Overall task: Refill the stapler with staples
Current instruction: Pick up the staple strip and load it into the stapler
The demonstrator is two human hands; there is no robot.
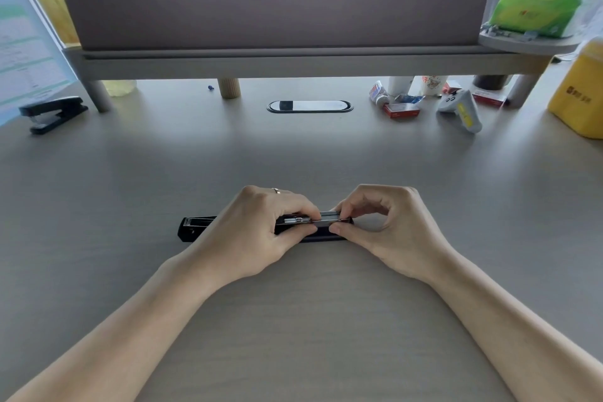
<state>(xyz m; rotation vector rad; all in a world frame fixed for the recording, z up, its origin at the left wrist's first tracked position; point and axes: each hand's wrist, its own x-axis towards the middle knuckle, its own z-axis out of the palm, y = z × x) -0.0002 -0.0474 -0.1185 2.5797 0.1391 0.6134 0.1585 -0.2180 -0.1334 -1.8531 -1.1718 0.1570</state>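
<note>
A black stapler (192,228) lies opened flat on the desk in front of me, its length running left to right. My left hand (257,235) grips its middle from above, thumb at the front, and covers much of it. The metal staple channel shows between my hands. My right hand (385,225) pinches a silvery strip of staples (328,218) with thumb and forefinger, holding it at the right end of the channel. How far the strip sits in the channel is hidden by my fingers.
A second black stapler (52,112) sits at the far left by a monitor riser leg (98,95). Far right lie a red staple box (400,110), a small tube (378,94), a white device (461,109) and a yellow container (579,95). A cable grommet (310,106) is at centre back.
</note>
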